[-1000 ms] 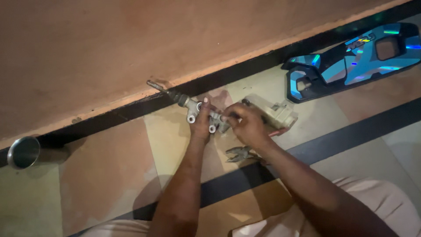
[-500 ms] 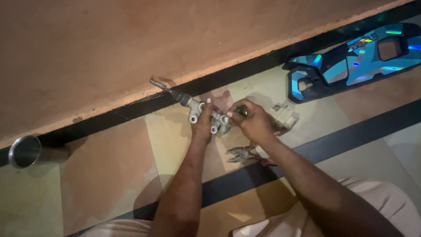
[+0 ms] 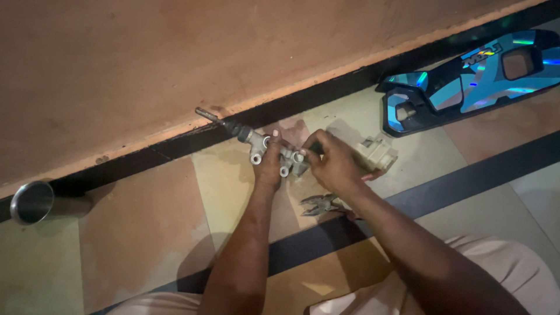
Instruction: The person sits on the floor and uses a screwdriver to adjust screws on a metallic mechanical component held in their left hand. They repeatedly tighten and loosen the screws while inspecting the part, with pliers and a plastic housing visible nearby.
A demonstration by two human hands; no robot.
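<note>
Since a moment ago your right hand [image 3: 332, 163] covers more of the reservoir [image 3: 376, 153], while your left hand [image 3: 269, 166] clamps the cylinder [image 3: 256, 146] steady, pliers [image 3: 318, 204] lying within reach on the floor [image 3: 140, 233].

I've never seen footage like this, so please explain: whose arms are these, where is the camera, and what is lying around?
No machine here: a person wears a camera on the head, looking down at their own arms over a tiled floor beside a wall. The left hand grips a grey metal cylinder part with a rod sticking out. The right hand works at that part's end; what it pinches is too small to tell. Nearby lie pliers, a pale plastic block, a shiny blue panel and a round metal cup.
</note>
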